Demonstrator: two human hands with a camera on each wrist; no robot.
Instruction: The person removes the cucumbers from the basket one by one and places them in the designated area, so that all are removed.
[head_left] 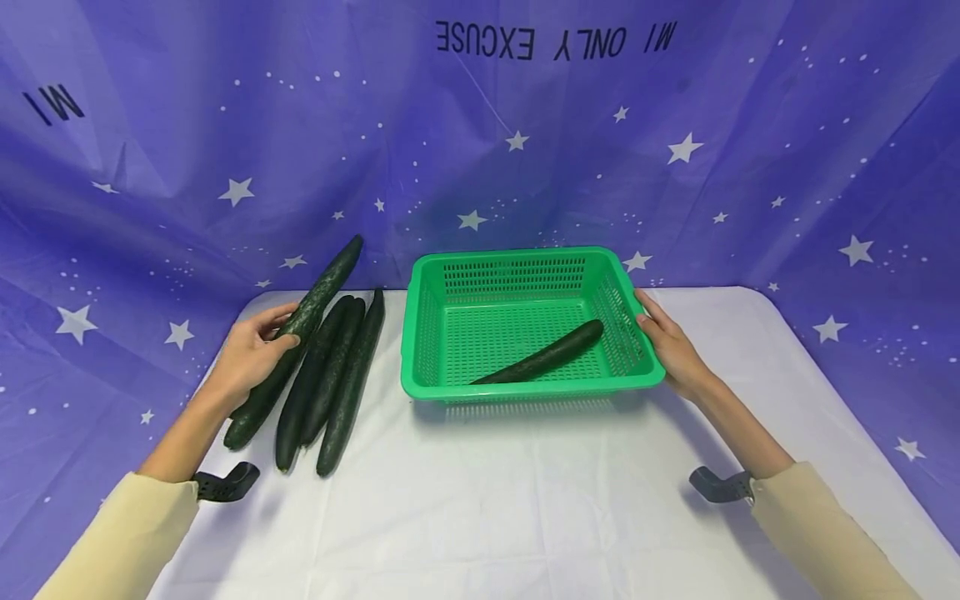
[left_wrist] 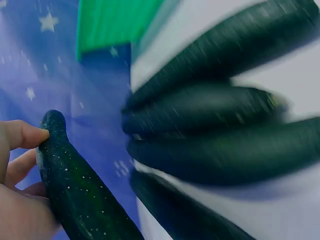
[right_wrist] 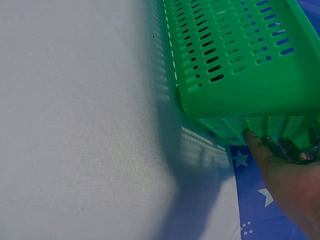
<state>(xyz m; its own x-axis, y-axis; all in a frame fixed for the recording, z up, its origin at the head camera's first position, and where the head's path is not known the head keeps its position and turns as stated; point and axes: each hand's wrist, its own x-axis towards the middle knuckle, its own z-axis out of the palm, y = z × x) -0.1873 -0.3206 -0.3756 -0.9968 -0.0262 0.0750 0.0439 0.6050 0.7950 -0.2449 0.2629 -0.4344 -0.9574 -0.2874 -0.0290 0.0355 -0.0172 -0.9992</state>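
My left hand holds a long dark-green cucumber, thumb on one side and fingers on the other. In the left wrist view the thumb and fingers pinch this cucumber near its narrow end. Just right of it, several more cucumbers lie side by side on the table. My right hand grips the right rim of a green plastic basket, thumb at the rim. Its fingers rest against the basket's outer wall in the right wrist view. One cucumber lies slanted inside the basket.
A white cloth covers the table. Behind it hangs a purple-blue curtain with white stars and dark lettering. Black wrist mounts stick out inward from both sleeves.
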